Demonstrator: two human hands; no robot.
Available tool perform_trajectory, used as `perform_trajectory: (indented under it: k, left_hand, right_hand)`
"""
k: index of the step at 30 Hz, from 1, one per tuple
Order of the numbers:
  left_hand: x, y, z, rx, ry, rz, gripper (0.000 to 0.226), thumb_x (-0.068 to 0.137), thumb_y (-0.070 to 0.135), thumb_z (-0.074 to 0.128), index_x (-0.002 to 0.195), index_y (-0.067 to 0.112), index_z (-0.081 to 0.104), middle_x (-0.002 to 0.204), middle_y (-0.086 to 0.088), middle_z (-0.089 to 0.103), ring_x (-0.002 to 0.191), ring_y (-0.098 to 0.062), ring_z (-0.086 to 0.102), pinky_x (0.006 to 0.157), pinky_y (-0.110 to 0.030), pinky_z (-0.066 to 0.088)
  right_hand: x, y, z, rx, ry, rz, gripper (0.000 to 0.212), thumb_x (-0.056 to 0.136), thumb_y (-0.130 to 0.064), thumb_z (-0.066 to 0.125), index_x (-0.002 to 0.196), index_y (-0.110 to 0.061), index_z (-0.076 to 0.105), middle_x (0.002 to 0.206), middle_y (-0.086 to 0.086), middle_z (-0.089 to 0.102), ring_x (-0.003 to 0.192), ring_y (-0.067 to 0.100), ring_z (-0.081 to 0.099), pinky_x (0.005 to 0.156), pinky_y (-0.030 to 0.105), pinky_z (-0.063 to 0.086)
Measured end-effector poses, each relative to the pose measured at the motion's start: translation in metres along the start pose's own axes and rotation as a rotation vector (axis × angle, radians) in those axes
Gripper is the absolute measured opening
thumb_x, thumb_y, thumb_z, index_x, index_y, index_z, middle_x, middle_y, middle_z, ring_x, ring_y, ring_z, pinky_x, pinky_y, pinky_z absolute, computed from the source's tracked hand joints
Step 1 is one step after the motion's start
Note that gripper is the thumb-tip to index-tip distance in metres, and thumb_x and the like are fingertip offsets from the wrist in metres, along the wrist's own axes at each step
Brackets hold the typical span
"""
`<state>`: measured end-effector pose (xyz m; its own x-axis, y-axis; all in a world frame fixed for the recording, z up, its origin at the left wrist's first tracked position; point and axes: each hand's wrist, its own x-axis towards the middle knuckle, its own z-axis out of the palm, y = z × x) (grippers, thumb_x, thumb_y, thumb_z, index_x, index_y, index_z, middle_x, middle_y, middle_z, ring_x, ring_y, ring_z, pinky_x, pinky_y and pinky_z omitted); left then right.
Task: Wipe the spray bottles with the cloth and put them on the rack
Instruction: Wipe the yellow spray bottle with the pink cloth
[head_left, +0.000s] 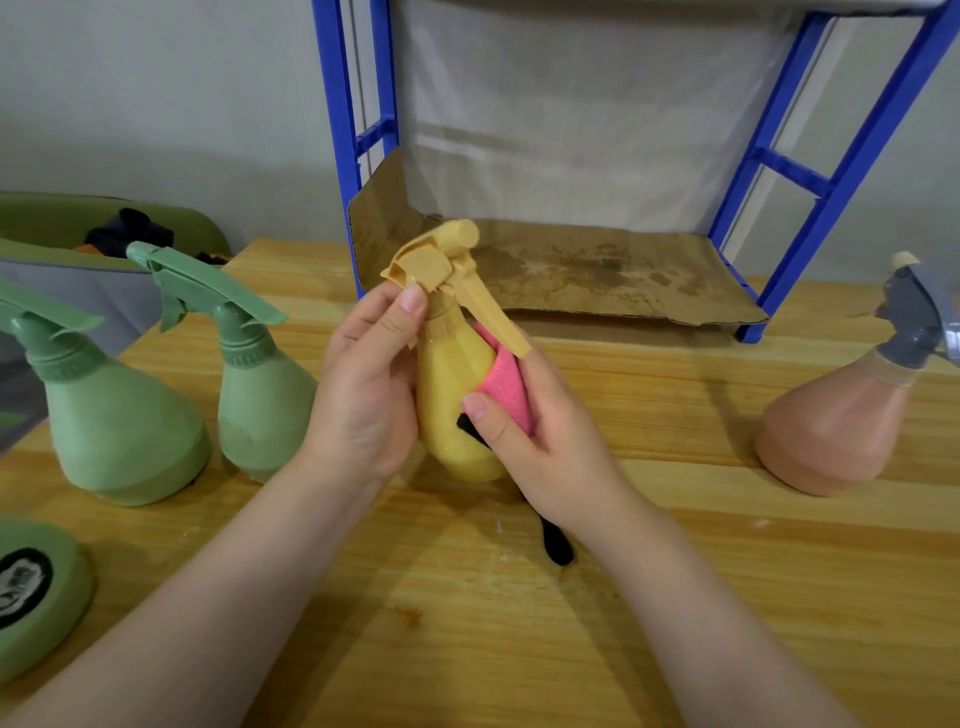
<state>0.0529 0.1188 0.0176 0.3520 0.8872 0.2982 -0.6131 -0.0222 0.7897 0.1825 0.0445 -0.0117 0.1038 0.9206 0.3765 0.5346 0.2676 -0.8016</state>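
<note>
Yellow spray bottle (457, 384) | tilted, held in left hand (363, 389) | pink cloth (506, 387) pressed on

The wooden table (675, 597) carries two green spray bottles (119, 426) (260, 395), a pink one (831, 431), a blue rack (748, 322).

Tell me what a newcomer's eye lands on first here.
First, the yellow spray bottle at centre, held above the wooden table by the left hand while the right hand presses a pink cloth to its side. Next, two green spray bottles stand at left, a peach one at right. Behind stands the blue rack, with no bottle on its shelf.
</note>
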Motion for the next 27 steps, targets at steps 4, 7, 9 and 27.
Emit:
perform_trajectory:
  k: [4,7,9,27]
  left_hand:
    - [0.002,0.002,-0.002,-0.034,0.075,0.001,0.019,0.085,0.030,0.063,0.096,0.016,0.069,0.090,0.000,0.069,0.093,-0.018,0.064,0.099,-0.044,0.048]
    - [0.004,0.008,-0.002,-0.118,0.170,0.028,0.021,0.084,0.034,0.062,0.092,0.020,0.074,0.091,0.001,0.072,0.093,-0.016,0.067,0.098,-0.043,0.052]
    - [0.006,0.012,-0.004,-0.164,0.220,0.050,0.024,0.089,0.034,0.058,0.083,0.022,0.078,0.085,0.004,0.073,0.086,-0.012,0.070,0.094,-0.042,0.055]
    - [-0.006,-0.009,0.001,0.223,-0.298,-0.073,0.027,0.091,0.022,0.061,0.106,0.000,0.061,0.089,-0.008,0.064,0.084,-0.016,0.060,0.080,-0.027,0.051]
  right_hand:
    - [-0.001,0.001,-0.001,0.101,0.000,0.029,0.075,0.089,-0.060,0.051,0.153,-0.030,0.027,0.150,-0.012,0.041,0.137,0.007,0.042,0.110,0.039,0.042]
    - [-0.003,0.004,0.000,0.178,-0.001,0.039,0.078,0.091,-0.063,0.046,0.156,-0.026,0.021,0.156,-0.017,0.033,0.140,-0.002,0.034,0.114,0.030,0.037]
    - [-0.004,0.005,0.003,0.229,-0.017,0.055,0.085,0.089,-0.068,0.044,0.157,-0.024,0.016,0.157,-0.014,0.032,0.141,-0.003,0.034,0.113,0.024,0.036]
    - [-0.004,-0.015,-0.013,0.071,-0.042,-0.047,0.043,0.094,-0.054,0.040,0.129,-0.031,0.048,0.113,-0.019,0.062,0.106,0.002,0.060,0.090,0.022,0.049]
